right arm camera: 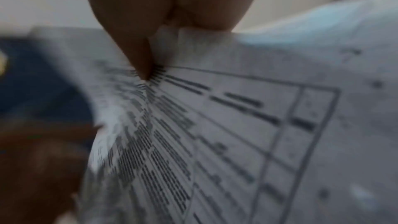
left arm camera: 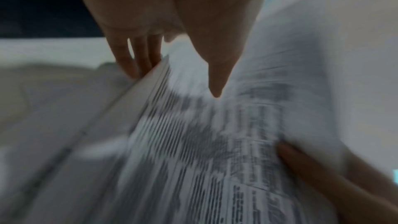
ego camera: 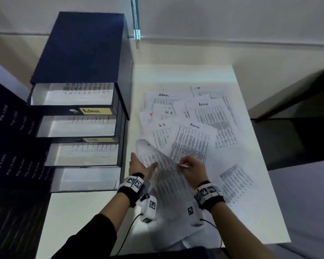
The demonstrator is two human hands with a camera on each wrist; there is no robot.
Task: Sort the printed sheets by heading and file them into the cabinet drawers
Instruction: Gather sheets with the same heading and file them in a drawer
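Because the sheet (ego camera: 165,176) has to be read before it can be filed, it is held up off the worktop (ego camera: 82,212), bowed between both hands with its print facing the person. The right hand (ego camera: 193,170) pinches one edge between thumb and fingertips; the right wrist view shows that pinch on the paper's margin, just above a ruled table of text. The left hand (ego camera: 138,165) lies under the other side with fingers fairly straight and the thumb spread across the printed face, so it supports and steers more than it grips. The heading on this sheet is too blurred to read, so I cannot tell which drawer it belongs to.

The cabinet (ego camera: 79,53) stands at the left of the worktop with its four drawers pulled out in steps, each lower one further forward, probably so that every tray is reachable from above without closing another. The top drawer (ego camera: 71,95) has a yellow label (ego camera: 95,111) reading Admin on its front, and the top three already hold printed pages; the lowest looks bare.

The pile (ego camera: 191,120) of unsorted sheets lies fanned to the right of the cabinet, headings such as Admin and HR showing, likely spread so they can be scanned at a glance. Much of the sorting remains.
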